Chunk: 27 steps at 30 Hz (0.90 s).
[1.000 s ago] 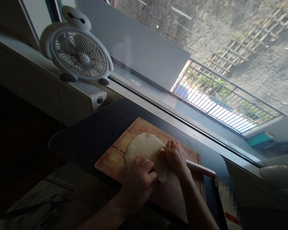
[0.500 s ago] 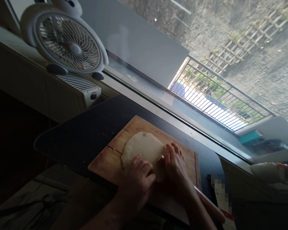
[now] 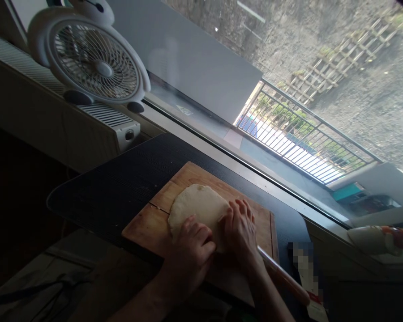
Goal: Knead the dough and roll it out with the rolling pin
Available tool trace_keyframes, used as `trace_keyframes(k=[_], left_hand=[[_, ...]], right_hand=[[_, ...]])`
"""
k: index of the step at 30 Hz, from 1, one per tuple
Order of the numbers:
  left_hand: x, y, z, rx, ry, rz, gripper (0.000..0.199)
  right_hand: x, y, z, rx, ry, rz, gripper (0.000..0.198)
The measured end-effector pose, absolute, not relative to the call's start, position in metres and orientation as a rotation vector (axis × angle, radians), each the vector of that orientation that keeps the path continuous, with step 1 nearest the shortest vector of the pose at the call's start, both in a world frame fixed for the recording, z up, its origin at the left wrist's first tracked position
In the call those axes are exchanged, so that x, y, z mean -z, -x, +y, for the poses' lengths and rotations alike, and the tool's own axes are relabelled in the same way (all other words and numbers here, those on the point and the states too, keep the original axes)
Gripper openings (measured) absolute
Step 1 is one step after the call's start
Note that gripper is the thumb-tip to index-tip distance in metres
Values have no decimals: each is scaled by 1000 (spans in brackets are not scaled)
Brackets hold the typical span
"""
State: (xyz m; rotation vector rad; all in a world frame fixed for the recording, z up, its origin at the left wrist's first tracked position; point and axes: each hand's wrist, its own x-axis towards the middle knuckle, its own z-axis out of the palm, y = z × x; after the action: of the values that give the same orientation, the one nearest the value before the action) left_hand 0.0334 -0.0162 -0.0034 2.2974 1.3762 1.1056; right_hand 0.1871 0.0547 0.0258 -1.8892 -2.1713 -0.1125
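Note:
A flat, roughly round sheet of dough (image 3: 199, 201) lies on a wooden cutting board (image 3: 144, 223). My left hand (image 3: 195, 241) rests on its near edge, with curled fingers closed on the dough. At the right edge, my right hand (image 3: 240, 226) has its fingers bent over the dough and gripping it. Both hands partly hide the sheet's near and right sides. A wooden rolling pin (image 3: 285, 277) lies to the right, partly behind my right forearm, and neither hand holds it.
The board sits on a dark table (image 3: 97, 192) beside a large window. A white fan (image 3: 102, 69) stands on a radiator (image 3: 127, 134) at the upper left. A partly blurred package (image 3: 315, 308) lies by the rolling pin, and a pale container (image 3: 369, 240) is at the far right.
My right forearm has shifted slightly left, baring more of the rolling pin. The right fingers have moved a little over the dough's edge. The left hand has barely moved.

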Motion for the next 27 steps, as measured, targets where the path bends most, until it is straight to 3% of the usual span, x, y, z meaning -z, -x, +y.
trace_keyframes(k=[3,10,16,19,24,27], left_hand=[[4,-33,-16,-1100,-2301,1371,8],[2,-33,-17,-1095,-2302,1359,9],[4,-34,-17,-1102,-2296,1370,9],[4,-33,-16,-1083,-2308,1365,8],[1,-33,-16,-1062,-2308,1372,8],[0,-34,-16,-1068,-2300,1382,8]], right_hand=[[-23,-182,40,207,1800,-2202,39],[-44,-201,112,172,1925,-2088,38],[-24,-188,39,177,1773,-2275,36],[-24,-190,53,235,1805,-2215,39],[-39,-204,128,69,1984,-2101,44],[-36,-201,110,-19,1975,-2170,44]])
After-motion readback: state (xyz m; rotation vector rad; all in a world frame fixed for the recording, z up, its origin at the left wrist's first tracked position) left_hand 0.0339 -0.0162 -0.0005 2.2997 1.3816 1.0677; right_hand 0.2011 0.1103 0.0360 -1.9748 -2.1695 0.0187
